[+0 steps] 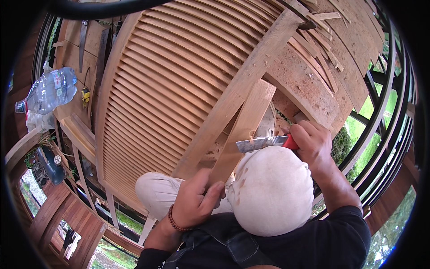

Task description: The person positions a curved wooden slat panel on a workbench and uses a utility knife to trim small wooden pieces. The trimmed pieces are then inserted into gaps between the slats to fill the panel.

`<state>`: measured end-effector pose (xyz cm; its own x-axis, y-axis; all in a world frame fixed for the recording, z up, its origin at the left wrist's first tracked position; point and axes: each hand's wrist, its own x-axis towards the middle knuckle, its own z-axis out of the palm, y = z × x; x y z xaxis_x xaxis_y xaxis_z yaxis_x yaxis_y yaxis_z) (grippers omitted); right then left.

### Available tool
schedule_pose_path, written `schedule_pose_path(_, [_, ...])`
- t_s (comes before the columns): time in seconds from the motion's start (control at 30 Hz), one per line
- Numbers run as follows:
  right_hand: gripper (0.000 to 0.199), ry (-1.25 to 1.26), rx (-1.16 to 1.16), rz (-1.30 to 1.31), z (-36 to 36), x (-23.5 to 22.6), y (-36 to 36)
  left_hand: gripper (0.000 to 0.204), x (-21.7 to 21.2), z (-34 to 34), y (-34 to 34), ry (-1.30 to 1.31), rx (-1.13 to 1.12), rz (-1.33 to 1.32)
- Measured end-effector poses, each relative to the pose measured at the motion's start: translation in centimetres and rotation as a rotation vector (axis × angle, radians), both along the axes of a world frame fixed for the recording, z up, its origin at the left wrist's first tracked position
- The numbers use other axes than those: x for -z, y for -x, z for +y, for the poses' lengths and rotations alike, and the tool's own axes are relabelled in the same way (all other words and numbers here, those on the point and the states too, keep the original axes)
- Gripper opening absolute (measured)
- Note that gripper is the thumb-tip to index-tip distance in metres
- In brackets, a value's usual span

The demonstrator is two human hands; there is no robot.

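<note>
My left hand (197, 197) grips the near end of a thin wooden slat (244, 127) that slants up across my raised knee (268, 188). My right hand (316, 143) holds a red-handled utility knife (264, 142), its blade laid against the slat's right edge, where a small curl of shaving shows. A bead bracelet circles my left wrist. Behind the slat lies a large louvered wooden shutter (165, 76) with a thick frame rail (244, 83) running diagonally.
A plastic water bottle (49, 92) lies at the left on a wooden bench, near a small yellow tape measure (85, 95). Loose slats and offcuts (320, 42) are scattered on the board at the upper right. Railings and greenery show at the right edge.
</note>
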<state>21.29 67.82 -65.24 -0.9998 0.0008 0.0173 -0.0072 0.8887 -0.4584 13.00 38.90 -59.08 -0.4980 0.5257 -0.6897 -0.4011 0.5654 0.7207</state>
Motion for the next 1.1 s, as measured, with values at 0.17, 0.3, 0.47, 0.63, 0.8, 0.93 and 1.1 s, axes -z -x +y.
schedule_pose_path(0.17, [0.022, 0.017, 0.02, 0.0, -0.1, -0.4, 0.2, 0.016, -0.1, -0.9, -0.5, 0.046, 0.008, -0.04])
schedule_pose_path(0.3, [0.019, 0.027, 0.024, -0.018, 0.2, -0.1, -0.4, 0.015, -0.1, -1.9, -1.1, 0.044, -0.006, -0.053])
schedule_pose_path(0.47, [0.019, 0.074, -0.03, 0.012, 0.1, -0.3, 1.2, 0.016, 0.6, 0.5, -0.2, 0.035, -0.042, 0.015])
schedule_pose_path(0.63, [0.02, 0.049, -0.028, 0.014, 0.0, 0.1, 0.7, 0.016, 0.6, 0.3, 0.1, 0.045, 0.103, 0.145])
schedule_pose_path(0.8, [0.022, 0.033, 0.0, 0.036, 0.0, 0.0, 0.6, 0.014, -0.1, -0.8, -0.6, 0.061, 0.079, 0.07])
schedule_pose_path(0.93, [0.02, 0.02, 0.013, -0.014, 0.1, -0.2, 0.2, 0.015, -0.1, -2.0, -1.2, 0.095, 0.071, 0.006])
schedule_pose_path(1.1, [0.017, 0.009, 0.034, 0.015, 0.1, -0.2, -0.1, 0.016, -0.2, -2.4, -1.6, 0.085, 0.053, -0.009])
